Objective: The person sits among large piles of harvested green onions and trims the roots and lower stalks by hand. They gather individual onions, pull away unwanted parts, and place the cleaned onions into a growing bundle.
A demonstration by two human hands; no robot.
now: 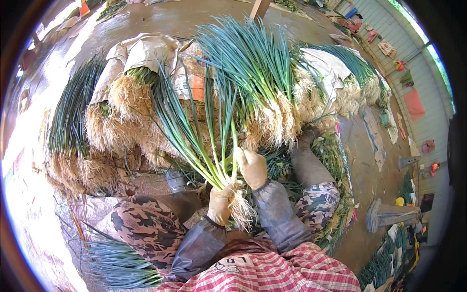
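Wearing a tan glove, my left hand point(220, 207) is closed round a small bunch of green onions point(197, 153) low on their white ends. Their pale stringy roots point(242, 209) hang beside it to the right, and the long green leaves fan up and away. My right hand point(252, 169), gloved too, is a little higher and closed on one stalk at the right side of the bunch. The far side of its fingertips is hidden. Beyond both hands, a big heap of green onions point(248, 63) lies with its roots toward me.
Root-ended bundles point(129, 100) under sacking point(151, 51) lie at far left, with more green onions point(75, 112) beside them. Loose leaves point(331, 160) cover the ground by my right leg. Another pile point(119, 263) lies near my left knee. A grey plastic stool point(389, 215) stands at right.
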